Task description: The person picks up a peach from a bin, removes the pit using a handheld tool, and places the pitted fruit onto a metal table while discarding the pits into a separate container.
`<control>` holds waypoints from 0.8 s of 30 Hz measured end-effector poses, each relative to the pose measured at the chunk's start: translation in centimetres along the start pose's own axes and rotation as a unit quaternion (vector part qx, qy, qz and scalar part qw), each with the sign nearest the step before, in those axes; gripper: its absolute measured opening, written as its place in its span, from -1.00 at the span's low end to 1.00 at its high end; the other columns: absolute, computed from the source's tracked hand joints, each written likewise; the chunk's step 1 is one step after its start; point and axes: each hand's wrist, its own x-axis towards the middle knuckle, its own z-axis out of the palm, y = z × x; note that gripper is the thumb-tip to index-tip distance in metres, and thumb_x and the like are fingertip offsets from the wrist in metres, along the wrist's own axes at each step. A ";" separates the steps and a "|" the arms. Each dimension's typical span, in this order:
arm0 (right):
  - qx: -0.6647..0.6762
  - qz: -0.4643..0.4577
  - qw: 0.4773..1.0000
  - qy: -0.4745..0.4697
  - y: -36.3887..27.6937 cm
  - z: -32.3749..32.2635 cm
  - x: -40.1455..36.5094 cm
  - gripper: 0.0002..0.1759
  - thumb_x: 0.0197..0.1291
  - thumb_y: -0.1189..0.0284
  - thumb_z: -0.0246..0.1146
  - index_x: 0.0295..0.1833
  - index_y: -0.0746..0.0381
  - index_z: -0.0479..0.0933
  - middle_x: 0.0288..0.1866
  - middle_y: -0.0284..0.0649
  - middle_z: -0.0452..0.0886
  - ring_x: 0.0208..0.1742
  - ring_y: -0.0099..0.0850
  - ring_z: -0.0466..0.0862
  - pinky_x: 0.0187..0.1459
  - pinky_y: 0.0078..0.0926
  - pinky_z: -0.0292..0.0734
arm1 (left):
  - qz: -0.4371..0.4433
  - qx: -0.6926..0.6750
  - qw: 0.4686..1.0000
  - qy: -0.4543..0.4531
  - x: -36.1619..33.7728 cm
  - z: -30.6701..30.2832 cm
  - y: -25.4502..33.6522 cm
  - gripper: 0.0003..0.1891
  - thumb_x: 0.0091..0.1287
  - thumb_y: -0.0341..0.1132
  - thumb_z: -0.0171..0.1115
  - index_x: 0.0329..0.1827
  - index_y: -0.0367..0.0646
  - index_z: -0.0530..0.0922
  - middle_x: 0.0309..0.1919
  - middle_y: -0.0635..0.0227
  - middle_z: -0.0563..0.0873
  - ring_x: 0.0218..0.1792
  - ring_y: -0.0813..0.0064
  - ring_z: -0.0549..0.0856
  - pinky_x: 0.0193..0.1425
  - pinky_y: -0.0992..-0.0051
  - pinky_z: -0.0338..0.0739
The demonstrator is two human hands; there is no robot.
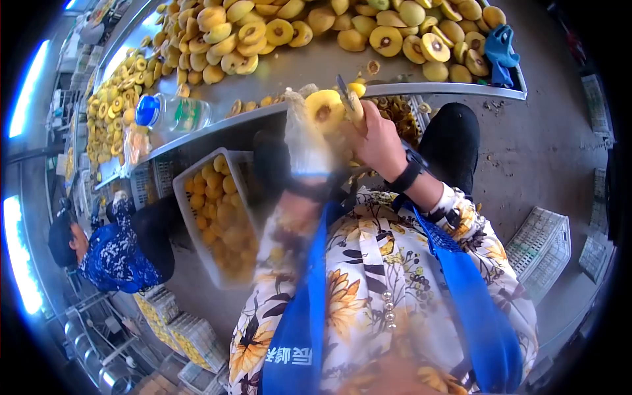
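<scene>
My left hand [304, 141], in a whitish knitted glove, is closed around a halved yellow peach [324, 110], its cut face with a brown centre turned up. Beside it, my right hand [382, 141] is bare and closed on a small knife [343, 92]. The dark blade stands up at the peach's right edge. A bit of yellow flesh [357, 89] shows just behind the blade. Both hands are just off the near edge of a metal table [421, 89], above my lap. Blur hides part of my left fingers.
Halved peaches [276, 31] are heaped on the table. A blue-capped bottle [181, 115] and blue glove-like item [501, 52] lie there. A white crate of yellow fruit [183, 197] stands left; brown scraps [395, 112] sit below the edge. A co-worker [125, 253] sits far left.
</scene>
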 end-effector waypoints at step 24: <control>-0.024 0.007 0.986 -0.163 -1.6 1.8 -2.9 -0.75 -0.01 0.51 0.12 -0.23 0.41 0.28 -0.52 0.14 0.50 -0.42 0.12 0.53 -0.39 -0.15 0.45 | -0.008 0.001 0.999 0.037 0.4 -1.8 1.0 -0.80 0.31 -0.29 0.13 -0.20 -0.29 0.55 -0.38 0.33 0.63 -0.39 0.53 0.62 -0.36 0.56 0.55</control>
